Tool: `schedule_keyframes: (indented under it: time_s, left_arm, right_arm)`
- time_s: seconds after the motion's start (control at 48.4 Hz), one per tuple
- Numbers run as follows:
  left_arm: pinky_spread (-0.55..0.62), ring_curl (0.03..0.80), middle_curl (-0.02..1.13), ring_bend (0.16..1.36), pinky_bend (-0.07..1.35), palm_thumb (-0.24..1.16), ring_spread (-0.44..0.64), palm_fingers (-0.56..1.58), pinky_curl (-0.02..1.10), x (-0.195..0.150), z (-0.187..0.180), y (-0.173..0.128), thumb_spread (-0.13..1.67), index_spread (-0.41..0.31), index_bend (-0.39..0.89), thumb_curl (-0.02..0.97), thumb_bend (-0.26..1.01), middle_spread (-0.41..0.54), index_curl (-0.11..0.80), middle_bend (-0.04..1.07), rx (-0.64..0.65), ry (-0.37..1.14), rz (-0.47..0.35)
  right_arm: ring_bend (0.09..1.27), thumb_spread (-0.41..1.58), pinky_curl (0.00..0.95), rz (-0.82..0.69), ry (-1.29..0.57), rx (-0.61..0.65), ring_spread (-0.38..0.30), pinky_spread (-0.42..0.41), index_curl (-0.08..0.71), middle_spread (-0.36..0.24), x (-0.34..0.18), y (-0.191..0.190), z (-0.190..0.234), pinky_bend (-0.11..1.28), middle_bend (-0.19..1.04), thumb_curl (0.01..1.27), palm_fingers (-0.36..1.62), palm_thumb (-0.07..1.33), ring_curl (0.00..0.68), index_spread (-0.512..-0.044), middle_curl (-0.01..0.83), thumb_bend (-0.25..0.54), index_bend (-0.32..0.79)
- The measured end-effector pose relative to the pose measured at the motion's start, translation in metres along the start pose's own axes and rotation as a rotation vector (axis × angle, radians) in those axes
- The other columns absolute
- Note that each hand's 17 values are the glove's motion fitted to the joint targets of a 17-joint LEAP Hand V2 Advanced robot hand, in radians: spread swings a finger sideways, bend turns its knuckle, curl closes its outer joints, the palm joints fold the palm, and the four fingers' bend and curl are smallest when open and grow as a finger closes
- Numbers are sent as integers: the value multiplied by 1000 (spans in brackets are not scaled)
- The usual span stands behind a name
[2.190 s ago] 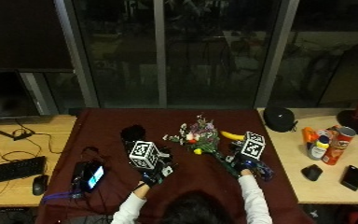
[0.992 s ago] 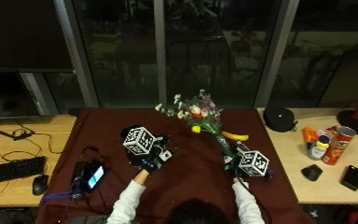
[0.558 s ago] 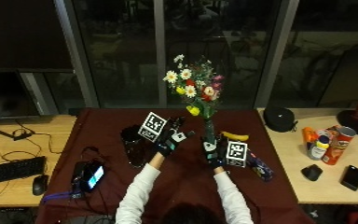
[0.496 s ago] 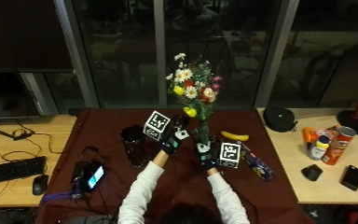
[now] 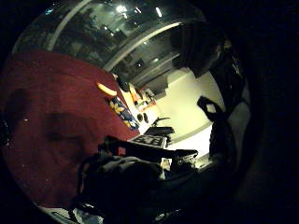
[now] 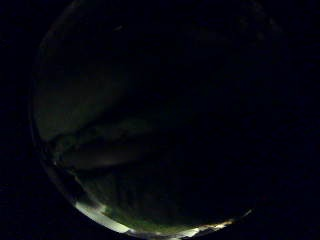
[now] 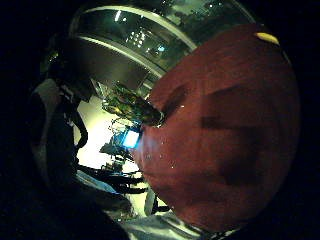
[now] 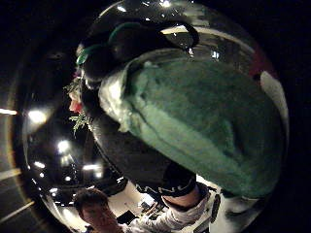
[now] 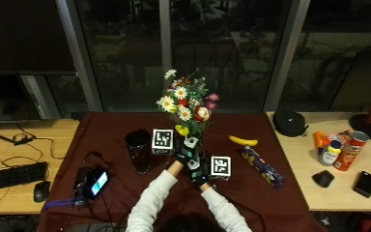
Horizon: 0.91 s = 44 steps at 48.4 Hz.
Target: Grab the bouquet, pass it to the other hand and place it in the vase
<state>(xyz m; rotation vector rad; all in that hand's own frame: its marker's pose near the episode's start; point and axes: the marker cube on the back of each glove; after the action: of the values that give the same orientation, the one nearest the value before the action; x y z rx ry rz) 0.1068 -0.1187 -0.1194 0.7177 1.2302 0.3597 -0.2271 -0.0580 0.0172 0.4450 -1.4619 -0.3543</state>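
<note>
Both forearms reached forward and converged at mid-desk. The left hand (image 9: 184, 153) sat just above the right hand (image 9: 197, 175), each with fingers curled around the bouquet (image 9: 187, 104) stems.

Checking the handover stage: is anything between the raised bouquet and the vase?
Nothing visible. The bouquet is upright in both hands at table centre; the vase stands beside the left hand, only bare cloth between.

Dark red cloth (image 9: 108, 130) on the table; banana (image 9: 243, 141) on it, patterned long box (image 9: 263, 166) just beside. Phone (image 9: 96, 182) with lit screen near the cloth's left edge. Keyboard (image 9: 8, 176) and mouse (image 9: 40, 190) far left. Right side: cans (image 9: 349, 150), bottle (image 9: 330, 152), black cap (image 9: 291, 122), maybe a phone (image 9: 365, 183) and a mouse (image 9: 323, 178)
</note>
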Motion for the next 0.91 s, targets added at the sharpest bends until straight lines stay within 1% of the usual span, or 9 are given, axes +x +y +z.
schedule_keyframes:
  time_s: [0.062,0.145,0.207,0.269,0.392,0.496,0.599,0.723,0.909]
  left_arm:
    - [-291,404,514,662,502,769,-293,1491,436,4,-3,-6,556,-235,356,543,51,-253,397,620,-4,-31,53]
    - [-325,432,539,699,529,791,-335,1467,449,23,-11,-14,472,-275,410,580,28,-289,434,662,3,-54,-78]
    - [-342,446,548,721,544,803,-352,1449,455,44,-23,-29,427,-294,434,604,10,-306,456,680,27,-75,-57]
    - [-354,455,555,732,559,812,-365,1431,460,66,-36,-48,389,-308,449,625,-7,-318,473,696,57,-72,30]
    - [-367,467,562,747,581,820,-378,1409,466,95,-68,-73,338,-325,465,659,-22,-332,500,719,144,-119,-29]
    - [-369,473,565,755,589,817,-383,1399,467,100,-105,-99,314,-332,470,683,-27,-338,516,731,230,-236,61]
    - [-370,477,567,759,596,815,-386,1394,467,105,-131,-109,298,-336,468,705,-28,-340,529,741,282,-261,40]
    - [-371,480,567,760,601,811,-386,1389,466,103,-161,-119,287,-336,462,726,-28,-341,541,748,356,-286,16]
    - [-369,481,564,756,604,810,-385,1379,462,73,-205,-131,277,-338,449,753,-29,-341,553,751,458,-326,1]
  right_arm:
    - [1022,745,477,19,-32,-90,-186,-268,584,-168,-6,2,2,705,876,627,1385,1006,558,-206,645,-27,469]
    - [980,734,461,-33,9,-220,-189,-290,570,-168,-4,-5,-6,683,831,623,1307,955,536,-212,619,-52,386]
    - [909,741,442,-103,68,-276,-183,-294,543,-160,3,-17,-18,663,764,609,1180,889,508,-223,587,-67,270]
    - [774,850,427,-21,24,-308,-182,-208,502,-166,-4,-22,-26,636,629,564,880,783,463,-243,533,-79,148]
    - [640,947,429,76,32,-352,-155,-46,446,-147,-15,-35,-41,581,488,509,549,670,431,-293,478,-61,80]
    - [538,992,420,143,118,-353,-75,93,385,-109,-12,-51,-53,631,347,480,316,624,386,-325,426,-43,80]
    - [492,1022,395,168,163,-337,-13,168,324,-96,-14,-63,-60,628,298,451,181,568,349,-356,397,-47,71]
    - [446,1042,372,204,177,-309,22,189,282,-68,-15,-73,-67,590,284,421,41,499,322,-394,383,-45,98]
    - [442,1057,350,202,174,-299,46,204,239,-47,-16,-72,-72,581,262,396,-9,472,306,-414,366,-31,105]
